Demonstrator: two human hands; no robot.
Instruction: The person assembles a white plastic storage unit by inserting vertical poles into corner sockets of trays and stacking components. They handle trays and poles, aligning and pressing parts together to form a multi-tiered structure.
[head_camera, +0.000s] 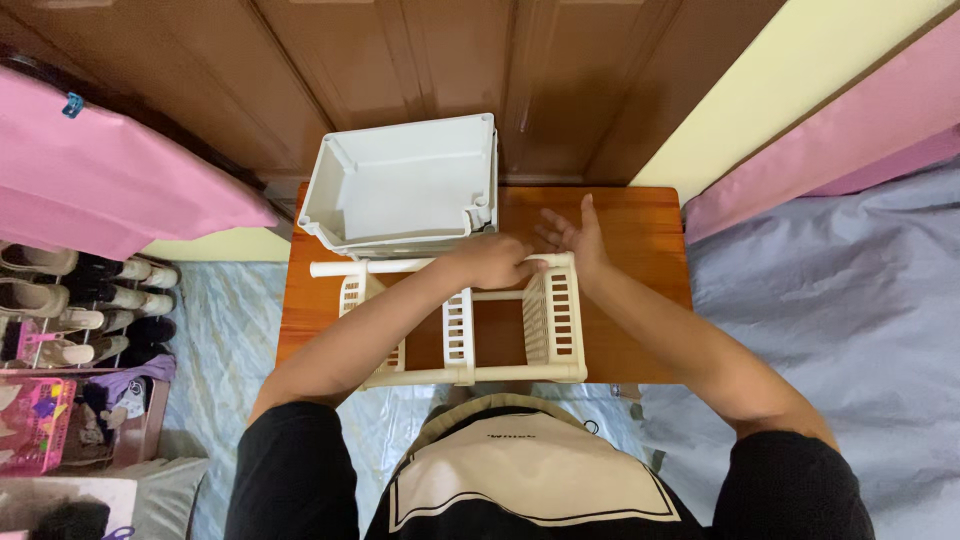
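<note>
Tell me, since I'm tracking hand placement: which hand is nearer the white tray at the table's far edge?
Left. The left hand grips the cream rack's top rail just below the white tray's near corner. The right hand rests open at the rack's right end, farther from the tray.

I am seeing a person wearing a black top with short sleeves that are ending above the elbows, leaving both forearms bare. A cream panel is covering the chest, edged with a thin dark line and carrying a small dark marking. The hands are showing no gloves, rings or watch.
</note>
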